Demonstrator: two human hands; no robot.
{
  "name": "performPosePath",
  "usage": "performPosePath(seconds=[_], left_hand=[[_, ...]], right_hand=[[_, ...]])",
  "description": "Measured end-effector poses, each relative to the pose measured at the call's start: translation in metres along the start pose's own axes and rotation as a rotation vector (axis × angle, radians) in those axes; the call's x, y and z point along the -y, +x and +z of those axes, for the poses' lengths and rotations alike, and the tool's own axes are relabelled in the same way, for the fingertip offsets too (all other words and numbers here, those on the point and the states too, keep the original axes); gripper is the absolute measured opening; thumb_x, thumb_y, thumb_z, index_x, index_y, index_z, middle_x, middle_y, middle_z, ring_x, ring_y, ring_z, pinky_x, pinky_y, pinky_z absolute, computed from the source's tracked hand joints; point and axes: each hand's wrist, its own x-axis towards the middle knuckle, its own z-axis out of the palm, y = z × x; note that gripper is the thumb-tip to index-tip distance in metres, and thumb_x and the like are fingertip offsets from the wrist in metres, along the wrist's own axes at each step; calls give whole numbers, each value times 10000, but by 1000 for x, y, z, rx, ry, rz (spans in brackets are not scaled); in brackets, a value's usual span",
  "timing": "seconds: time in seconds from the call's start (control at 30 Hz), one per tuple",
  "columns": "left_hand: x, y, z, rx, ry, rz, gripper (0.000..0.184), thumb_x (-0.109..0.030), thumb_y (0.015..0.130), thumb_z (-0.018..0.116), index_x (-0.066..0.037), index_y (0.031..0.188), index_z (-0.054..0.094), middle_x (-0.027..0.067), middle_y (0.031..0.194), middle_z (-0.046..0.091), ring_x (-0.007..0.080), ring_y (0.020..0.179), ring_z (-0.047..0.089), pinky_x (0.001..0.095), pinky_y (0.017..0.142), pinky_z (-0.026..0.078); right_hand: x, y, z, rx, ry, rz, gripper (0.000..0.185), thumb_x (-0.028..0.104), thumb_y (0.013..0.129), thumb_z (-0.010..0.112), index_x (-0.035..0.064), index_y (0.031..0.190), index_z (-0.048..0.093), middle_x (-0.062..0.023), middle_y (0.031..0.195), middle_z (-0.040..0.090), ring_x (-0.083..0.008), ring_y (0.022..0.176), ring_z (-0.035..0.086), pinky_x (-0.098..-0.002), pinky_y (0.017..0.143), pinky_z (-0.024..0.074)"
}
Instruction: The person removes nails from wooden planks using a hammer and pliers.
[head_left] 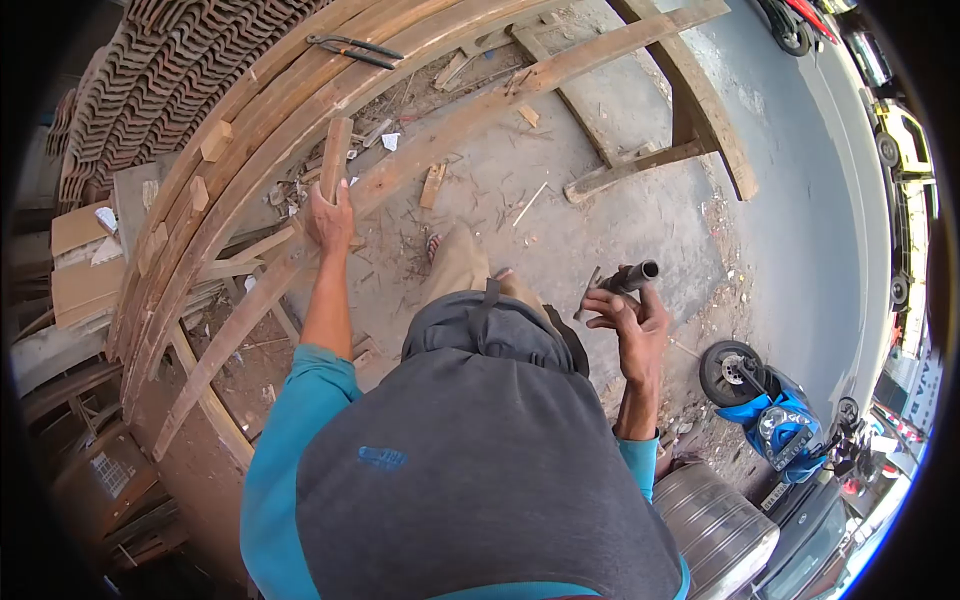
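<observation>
My left hand (pixel 331 217) is closed around a short wooden block (pixel 337 150), which stands up out of the grip beside a long wooden plank (pixel 440 145). My right hand (pixel 637 328) is off to the right, above the ground, with its fingers wrapped round a hammer (pixel 632 277). The hammer's dark, tube-like handle end points up toward me, and part of its metal head shows beyond the fingers. Pliers (pixel 355 48) with dark handles lie on the stacked long beams (pixel 270 95), ahead of my left hand.
Stacked roof tiles (pixel 160 90) stand behind the beams. A wooden frame (pixel 690 110) lies ahead on the right. Nails and wood scraps (pixel 432 186) litter the concrete floor. A blue motorcycle (pixel 775 420) and a ribbed metal drum (pixel 715 525) are at my right.
</observation>
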Motion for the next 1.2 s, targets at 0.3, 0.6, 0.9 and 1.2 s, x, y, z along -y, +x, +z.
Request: performPosePath(seconds=[0.3, 0.6, 0.9, 1.2], left_hand=[[7, 0, 18, -161, 105, 82, 565, -422, 894, 722, -4, 1259, 614, 243, 1142, 686, 434, 1051, 657, 522, 869, 517], [8, 1, 22, -180, 150, 47, 547, -410, 878, 737, -12, 1236, 627, 235, 1109, 691, 443, 1007, 661, 518, 841, 522], [8, 4, 25, -251, 153, 129, 530, -359, 848, 769, 0, 1213, 628, 225, 1077, 685, 438, 974, 655, 516, 827, 516], [3, 5, 22, -171, 192, 23, 451, -334, 831, 779, -28, 1131, 636, 212, 1006, 670, 439, 910, 644, 525, 778, 504]], right_hand=[[-17, 25, -27, -113, -342, 188, 421, 190, 939, 753, -2, 1289, 618, -109, 957, 720, -215, 820, 725, -311, 651, 560], [49, 181, 6, -50, 24, -645, 252, 211, 911, 628, -7, 1036, 608, -119, 1017, 515, -254, 928, 580, -420, 884, 476], [91, 347, 76, 16, 555, -335, 229, 231, 1018, 540, 24, 918, 541, -82, 730, 535, -185, 611, 499, -367, 627, 463], [83, 450, 57, -44, 632, -110, 269, 338, 980, 552, 96, 878, 492, -37, 710, 458, -157, 587, 444, -342, 594, 418]])
